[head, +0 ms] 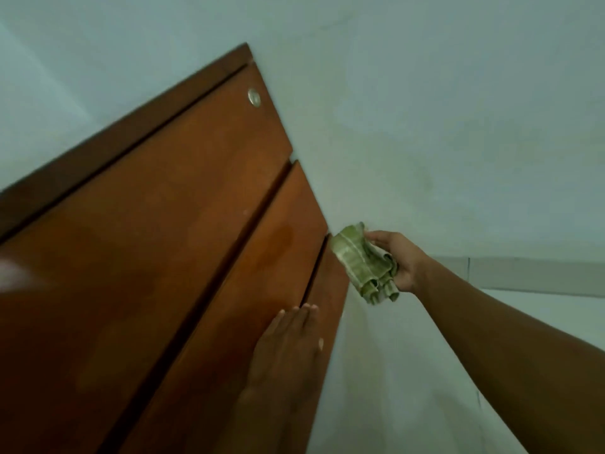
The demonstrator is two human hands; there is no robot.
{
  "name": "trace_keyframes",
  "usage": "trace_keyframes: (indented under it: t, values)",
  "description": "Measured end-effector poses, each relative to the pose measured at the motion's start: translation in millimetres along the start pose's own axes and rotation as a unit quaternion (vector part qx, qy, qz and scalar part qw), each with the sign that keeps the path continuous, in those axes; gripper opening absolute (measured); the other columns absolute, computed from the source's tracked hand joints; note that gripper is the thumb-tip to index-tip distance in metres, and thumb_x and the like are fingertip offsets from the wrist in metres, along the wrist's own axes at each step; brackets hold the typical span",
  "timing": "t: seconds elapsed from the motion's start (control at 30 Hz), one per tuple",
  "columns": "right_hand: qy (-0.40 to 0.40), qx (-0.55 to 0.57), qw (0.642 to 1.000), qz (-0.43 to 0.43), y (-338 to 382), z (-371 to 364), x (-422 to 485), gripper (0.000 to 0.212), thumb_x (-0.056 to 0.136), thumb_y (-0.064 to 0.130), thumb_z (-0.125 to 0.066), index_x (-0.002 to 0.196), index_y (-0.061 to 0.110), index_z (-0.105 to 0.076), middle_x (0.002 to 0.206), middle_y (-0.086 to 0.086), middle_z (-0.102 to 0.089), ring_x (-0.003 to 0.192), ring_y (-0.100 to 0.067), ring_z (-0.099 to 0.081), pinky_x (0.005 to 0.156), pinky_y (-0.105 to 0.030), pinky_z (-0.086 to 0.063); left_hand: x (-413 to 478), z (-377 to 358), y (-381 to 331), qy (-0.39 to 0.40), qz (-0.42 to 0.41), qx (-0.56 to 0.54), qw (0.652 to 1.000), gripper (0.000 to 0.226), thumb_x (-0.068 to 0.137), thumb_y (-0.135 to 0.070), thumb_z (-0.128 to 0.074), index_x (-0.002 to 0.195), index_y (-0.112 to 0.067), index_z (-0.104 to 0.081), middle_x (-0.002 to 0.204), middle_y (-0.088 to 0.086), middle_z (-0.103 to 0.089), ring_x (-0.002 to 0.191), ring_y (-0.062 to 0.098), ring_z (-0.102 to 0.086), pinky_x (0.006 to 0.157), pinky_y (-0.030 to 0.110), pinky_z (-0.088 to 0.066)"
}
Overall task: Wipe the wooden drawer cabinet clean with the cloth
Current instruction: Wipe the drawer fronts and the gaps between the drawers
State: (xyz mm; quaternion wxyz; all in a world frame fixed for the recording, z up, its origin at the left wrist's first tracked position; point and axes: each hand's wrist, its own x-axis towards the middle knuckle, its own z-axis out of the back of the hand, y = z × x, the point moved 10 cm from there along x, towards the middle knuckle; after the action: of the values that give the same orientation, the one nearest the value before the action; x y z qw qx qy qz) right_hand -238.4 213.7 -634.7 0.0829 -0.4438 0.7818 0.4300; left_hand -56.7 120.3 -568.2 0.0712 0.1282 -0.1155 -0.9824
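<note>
The wooden drawer cabinet (157, 257) fills the left half of the view, tilted, with reddish-brown drawer fronts split by dark gaps and a round metal lock (254, 98) near its top corner. My left hand (288, 345) lies flat with straight fingers on the middle drawer front, close to the cabinet's right edge. My right hand (397, 260) grips a folded green and white cloth (361, 262) just right of the cabinet's edge, by the lowest drawer gap. The cloth's tip is at the corner of the wood; contact cannot be judged.
A pale wall (442, 126) runs behind and to the right of the cabinet. A light floor with a skirting strip (530, 273) shows at the right. A blurred pale patch sits at the far left edge.
</note>
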Motion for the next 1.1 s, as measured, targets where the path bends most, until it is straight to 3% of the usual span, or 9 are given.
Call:
trace_keyframes:
  t: [0.07, 0.13, 0.2, 0.3, 0.57, 0.7, 0.8, 1.0, 1.1]
  values:
    - [0.004, -0.104, 0.995, -0.011, 16, -6, -17, 0.033, 0.09, 0.024, -0.065, 0.11, -0.002, -0.07, 0.098, -0.019, -0.072, 0.08, -0.031, -0.07, 0.079, -0.04, -0.057, -6, 7, 1, 0.003, 0.019, -0.031, 0.999, 0.067, 0.1, -0.05, -0.001, 0.161, -0.023, -0.004, 0.168, -0.002, -0.016, 0.153, 0.015, -0.015, 0.126, 0.034, -0.005]
    - [0.012, -0.218, 0.976, 0.0, 36, -18, -33, 0.021, 0.092, 0.019, -0.064, 0.102, 0.002, -0.069, 0.082, -0.016, -0.072, 0.065, -0.026, -0.069, 0.059, -0.032, -0.057, -12, 17, 1, -0.015, 0.026, -0.052, 0.998, 0.076, 0.09, -0.057, 0.016, 0.159, -0.027, 0.002, 0.166, -0.003, -0.021, 0.151, 0.016, -0.021, 0.125, 0.036, -0.008]
    - [0.004, -0.334, 0.942, 0.03, 60, -31, -49, 0.011, 0.093, 0.013, -0.062, 0.098, 0.004, -0.066, 0.075, -0.014, -0.07, 0.057, -0.024, -0.067, 0.05, -0.028, -0.053, -19, 30, 2, -0.022, 0.033, -0.062, 0.997, 0.069, 0.097, -0.054, 0.0, 0.16, -0.028, -0.004, 0.166, -0.003, -0.022, 0.15, 0.016, -0.022, 0.125, 0.037, -0.009]
    - [-0.017, -0.456, 0.888, 0.064, 96, -51, -73, 0.016, 0.09, 0.01, -0.066, 0.105, 0.002, -0.065, 0.088, -0.019, -0.071, 0.07, -0.028, -0.069, 0.059, -0.032, -0.056, -30, 61, 4, -0.027, 0.04, -0.086, 0.995, 0.061, 0.105, -0.046, -0.024, 0.161, -0.026, -0.008, 0.166, -0.002, -0.021, 0.15, 0.017, -0.022, 0.125, 0.039, -0.01]
    - [-0.03, -0.676, 0.73, 0.095, 153, -113, -122, 0.031, 0.089, 0.007, -0.063, 0.119, 0.016, -0.066, 0.109, -0.017, -0.069, 0.099, -0.036, -0.07, 0.088, -0.051, -0.059, -39, 124, 29, -0.033, 0.076, -0.129, 0.988, 0.059, 0.104, -0.045, -0.036, 0.158, -0.023, -0.023, 0.158, 0.002, -0.037, 0.141, 0.024, -0.039, 0.115, 0.044, -0.035]
    - [-0.012, -0.733, 0.671, 0.114, 169, -149, -136, 0.039, 0.088, 0.005, -0.063, 0.123, 0.023, -0.065, 0.106, -0.011, -0.07, 0.092, -0.028, -0.07, 0.075, -0.038, -0.062, -37, 161, 41, -0.05, 0.091, -0.21, 0.972, 0.043, 0.102, -0.042, -0.046, 0.139, -0.021, -0.053, 0.137, 0.004, -0.057, 0.122, 0.022, -0.056, 0.099, 0.036, -0.047]
    - [-0.004, -0.75, 0.648, 0.13, 184, -177, -147, 0.038, 0.087, 0.005, -0.063, 0.119, 0.025, -0.066, 0.099, -0.007, -0.071, 0.082, -0.022, -0.07, 0.062, -0.029, -0.057, -35, 192, 53, -0.054, 0.104, -0.245, 0.962, 0.044, 0.1, -0.045, -0.05, 0.137, -0.023, -0.056, 0.138, 0.005, -0.058, 0.124, 0.026, -0.056, 0.103, 0.042, -0.048]
    - [0.016, -0.807, 0.582, 0.1, 233, -237, -195, 0.036, 0.088, 0.011, -0.064, 0.119, 0.028, -0.066, 0.107, -0.008, -0.071, 0.096, -0.028, -0.071, 0.088, -0.041, -0.059, -40, 266, 72, 0.01, 0.104, -0.302, 0.948, 0.055, 0.096, -0.049, -0.051, 0.146, -0.027, -0.048, 0.149, 0.001, -0.049, 0.134, 0.024, -0.049, 0.111, 0.044, -0.042]
    - [0.025, -0.819, 0.565, 0.091, 270, -282, -224, 0.036, 0.087, 0.012, -0.062, 0.118, 0.029, -0.066, 0.108, -0.005, -0.071, 0.1, -0.026, -0.07, 0.087, -0.039, -0.057, -57, 325, 92, 0.033, 0.112, -0.325, 0.938, 0.056, 0.097, -0.047, -0.051, 0.148, -0.025, -0.046, 0.151, -0.002, -0.048, 0.133, 0.021, -0.05, 0.111, 0.04, -0.041]
